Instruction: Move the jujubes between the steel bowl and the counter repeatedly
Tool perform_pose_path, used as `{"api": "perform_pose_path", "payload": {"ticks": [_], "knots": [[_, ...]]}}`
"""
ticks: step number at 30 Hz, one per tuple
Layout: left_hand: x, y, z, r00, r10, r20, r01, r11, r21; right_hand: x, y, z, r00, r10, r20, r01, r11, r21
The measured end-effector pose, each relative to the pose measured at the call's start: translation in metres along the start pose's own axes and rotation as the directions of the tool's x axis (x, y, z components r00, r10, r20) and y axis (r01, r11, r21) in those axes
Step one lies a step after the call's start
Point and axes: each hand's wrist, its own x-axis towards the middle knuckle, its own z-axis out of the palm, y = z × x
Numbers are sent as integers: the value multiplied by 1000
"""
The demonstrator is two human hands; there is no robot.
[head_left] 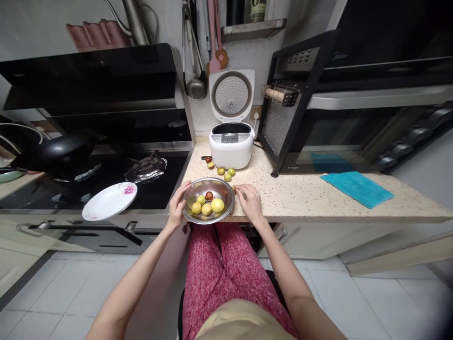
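- My left hand (176, 206) grips the bowl (208, 200) rim at nine o'clock, fingers curled over the edge, steadying it since it overhangs the counter (300, 198) edge.
- My right hand (250, 200) lies at the bowl's three o'clock, fingertips pinched narrow on a small fruit, I think.
- Loose fruits (226, 174) wait at twelve o'clock, before the cooker (231, 141).
- A plate (109, 200) sits well off at nine o'clock.

Left hand (176, 206) grips the left rim of a metal bowl (192, 191) at the counter (304, 198) edge; bowl holds yellow-green fruits (206, 207) plus one dark red fruit (209, 195). Right hand (250, 201) rests on the counter just right of the bowl, fingertips pinching something small. Loose fruits (226, 174) lie behind the bowl, in front of an open rice cooker (231, 141). White plate (109, 201) on the stove edge, blue cloth (356, 188) far right.
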Motion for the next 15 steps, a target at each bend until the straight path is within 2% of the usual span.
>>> {"api": "perform_pose_path", "payload": {"ticks": [4, 10, 12, 15], "knots": [[1, 4, 0, 1000, 18, -8, -17, 999, 30, 4, 18, 13, 993, -12, 119, 26, 993, -113], [2, 7, -1, 999, 34, -1, -34, 998, 60, 6, 16, 23, 984, -23, 179, 48, 989, -136], [2, 7, -1, 999, 35, 3, -35, 997, 68, 9, 12, 17, 992, -19, 127, 34, 992, -119], [2, 7, 0, 999, 37, 3, -37, 997, 60, 15, 0, 4, 1000, -20, -22, 20, 1000, -7]]}}
